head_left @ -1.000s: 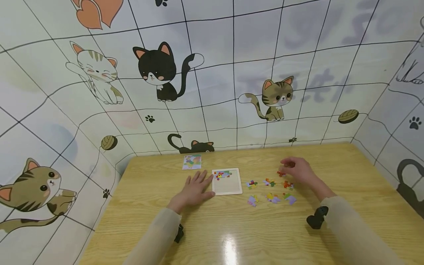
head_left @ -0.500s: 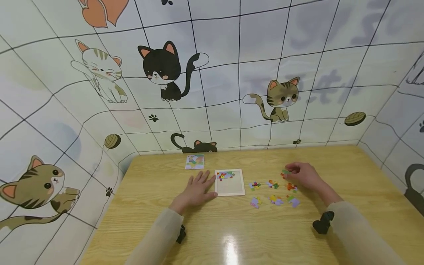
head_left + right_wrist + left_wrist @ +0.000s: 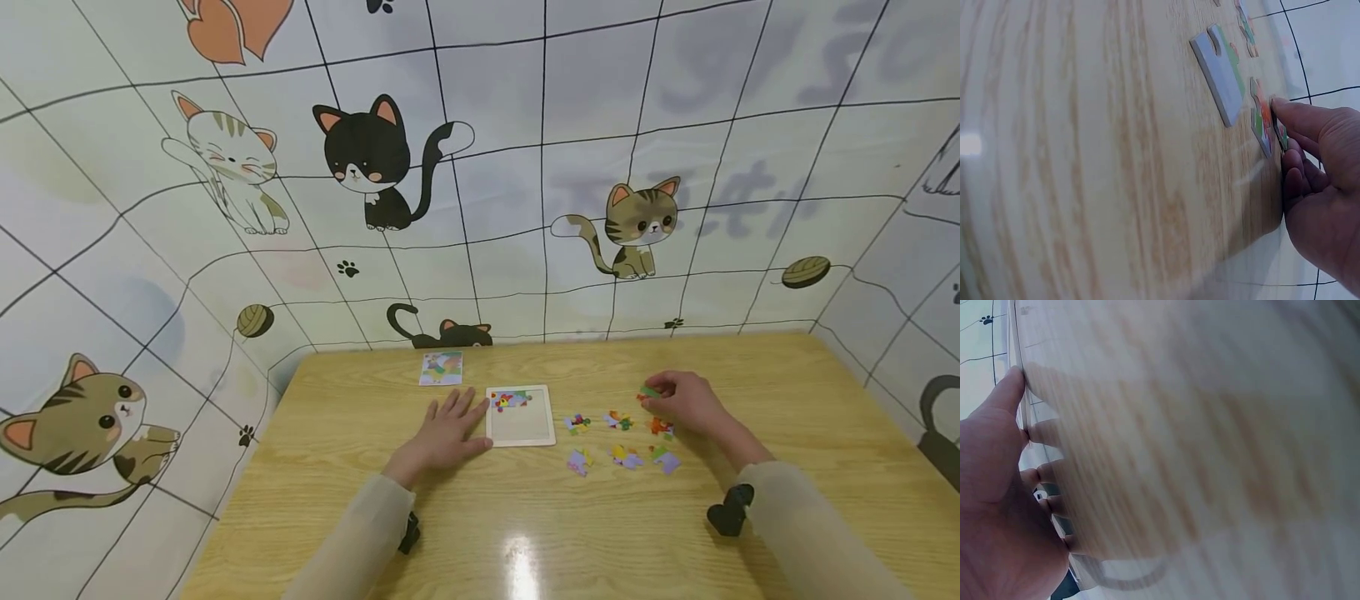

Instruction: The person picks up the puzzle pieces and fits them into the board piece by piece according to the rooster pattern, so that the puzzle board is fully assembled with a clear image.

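Note:
My right hand (image 3: 688, 402) pinches a green and red jigsaw piece (image 3: 648, 392) between thumb and fingers at the far right of the loose pieces. In the right wrist view this jigsaw piece (image 3: 1280, 130) shows as a thin edge low over the table, partly hidden by the thumb. My left hand (image 3: 444, 429) lies flat with its fingers spread, thumb and index fingertip at the left edge of a white puzzle tray (image 3: 520, 444). Joined pieces (image 3: 512, 401) fill the tray's upper left part. The left wrist view shows the left hand (image 3: 1004, 487) low along the tabletop.
Several loose jigsaw pieces lie in two rows right of the tray, among them an orange one (image 3: 661, 427) and a lilac and green one (image 3: 665, 459). A small picture card (image 3: 441, 368) lies behind the left hand. A cat-patterned wall (image 3: 510, 208) borders the wooden table (image 3: 600, 533).
The piece at my right fingertips showed mostly red; it now shows green on top. The head view has shifted slightly. My left hand stays in place beside the tray.

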Available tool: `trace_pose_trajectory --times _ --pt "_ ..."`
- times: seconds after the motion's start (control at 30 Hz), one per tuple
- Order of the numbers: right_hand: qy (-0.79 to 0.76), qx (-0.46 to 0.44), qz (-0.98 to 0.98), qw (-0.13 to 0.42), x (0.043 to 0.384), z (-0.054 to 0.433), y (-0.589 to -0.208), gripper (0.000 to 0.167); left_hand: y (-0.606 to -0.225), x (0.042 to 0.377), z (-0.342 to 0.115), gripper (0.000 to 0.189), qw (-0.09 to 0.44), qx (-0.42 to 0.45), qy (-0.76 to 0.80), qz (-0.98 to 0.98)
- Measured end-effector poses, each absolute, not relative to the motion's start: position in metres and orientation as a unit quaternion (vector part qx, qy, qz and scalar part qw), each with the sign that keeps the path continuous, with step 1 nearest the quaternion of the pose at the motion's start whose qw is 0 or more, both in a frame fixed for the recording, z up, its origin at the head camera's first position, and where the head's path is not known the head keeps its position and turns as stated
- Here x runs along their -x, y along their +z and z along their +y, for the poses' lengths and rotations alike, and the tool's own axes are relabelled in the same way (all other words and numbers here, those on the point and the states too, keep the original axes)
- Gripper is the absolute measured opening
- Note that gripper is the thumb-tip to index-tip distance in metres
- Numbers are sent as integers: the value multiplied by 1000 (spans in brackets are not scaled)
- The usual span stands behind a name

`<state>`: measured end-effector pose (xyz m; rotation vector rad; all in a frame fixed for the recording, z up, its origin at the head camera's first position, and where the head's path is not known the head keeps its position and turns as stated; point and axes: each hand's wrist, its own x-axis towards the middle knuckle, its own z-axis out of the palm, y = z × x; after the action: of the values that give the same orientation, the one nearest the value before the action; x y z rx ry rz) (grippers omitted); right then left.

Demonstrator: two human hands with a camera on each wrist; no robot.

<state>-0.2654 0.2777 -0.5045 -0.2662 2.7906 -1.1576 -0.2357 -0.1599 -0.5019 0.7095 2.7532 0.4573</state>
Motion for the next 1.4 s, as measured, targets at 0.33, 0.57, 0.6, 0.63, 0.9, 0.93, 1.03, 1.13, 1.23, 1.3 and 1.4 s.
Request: trace_pose_trajectory --times 0.33,0.57,0.6,0.63,0.9,0.93,1.03,1.13,1.23,1.3,1.4 --pt "-388 100 914 59 266 279 -506 42 -505 237 -161 74 128 -249 160 947" --pt "-404 104 906 67 266 280 -503 40 -505 237 -162 73 130 -247 167 946" --pt "-405 105 906 69 265 280 -503 41 -505 237 -162 74 130 -247 166 946" --pt "-405 105 905 70 265 280 -502 41 -505 237 -161 73 130 -246 166 946" --pt "-408 102 905 58 265 282 -504 32 -505 237 -162 73 126 -248 162 947" --pt "-407 105 906 53 265 282 -505 30 -505 237 -162 73 126 -249 162 947" --pt "-407 104 907 41 266 281 -505 26 -505 237 -162 73 126 -250 162 946" --pt "-413 105 904 38 266 278 -505 25 -504 237 -162 73 127 -249 160 947" --pt "-418 105 902 34 268 272 -504 24 -503 237 -162 73 128 -248 159 947" --pt "-421 109 900 32 269 266 -503 24 -503 237 -162 73 127 -248 158 947" --pt "-431 114 895 34 270 256 -502 23 -503 236 -162 73 128 -248 160 947"
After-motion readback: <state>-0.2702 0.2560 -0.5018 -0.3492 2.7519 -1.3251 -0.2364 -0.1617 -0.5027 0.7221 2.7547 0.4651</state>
